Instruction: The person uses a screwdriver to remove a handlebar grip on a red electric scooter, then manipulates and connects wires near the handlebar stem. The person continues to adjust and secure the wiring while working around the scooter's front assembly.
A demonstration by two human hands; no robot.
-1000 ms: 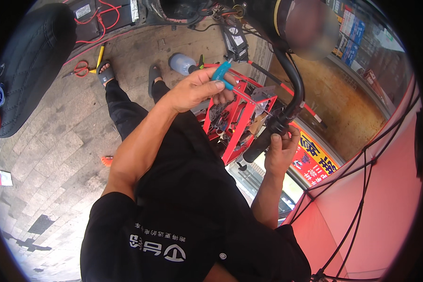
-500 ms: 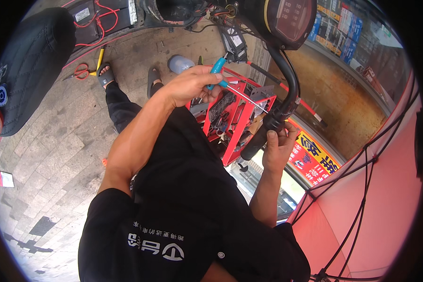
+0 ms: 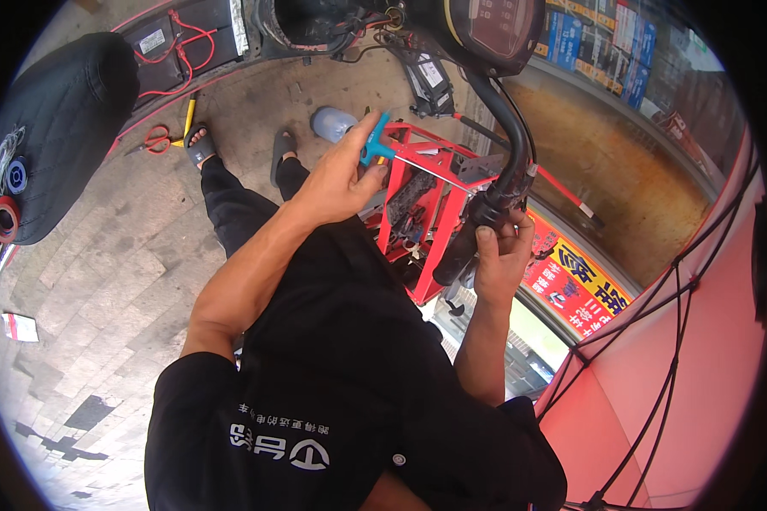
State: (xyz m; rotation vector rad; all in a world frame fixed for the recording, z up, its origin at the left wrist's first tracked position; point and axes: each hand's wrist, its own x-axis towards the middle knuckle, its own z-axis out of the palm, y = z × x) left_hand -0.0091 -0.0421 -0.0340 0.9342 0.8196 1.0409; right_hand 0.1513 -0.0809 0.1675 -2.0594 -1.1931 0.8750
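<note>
My left hand (image 3: 343,177) is closed round the teal T-shaped handle of a T-handle screwdriver (image 3: 375,146). Its thin metal shaft runs right to the black clamp area of a handlebar (image 3: 513,140), just inboard of the grip; whether the tip is seated in a screw I cannot tell. My right hand (image 3: 504,255) grips the black handlebar end by the rubber grip (image 3: 458,257), thumb on top and fingers partly hidden behind. The round dashboard display (image 3: 496,30) sits at the bar's upper end.
A red tool rack (image 3: 439,230) with tools stands beneath the handlebar. A black seat (image 3: 72,128) carries tape rolls at left. Red scissors (image 3: 156,139) and a yellow-handled tool (image 3: 189,117) lie on the paving. Black cables (image 3: 675,341) cross the pink canopy at right.
My left hand has shifted down and left and turned its grip on the T-handle, its back now more upward. The right hand stays on the handlebar. The whole view has shifted slightly.
</note>
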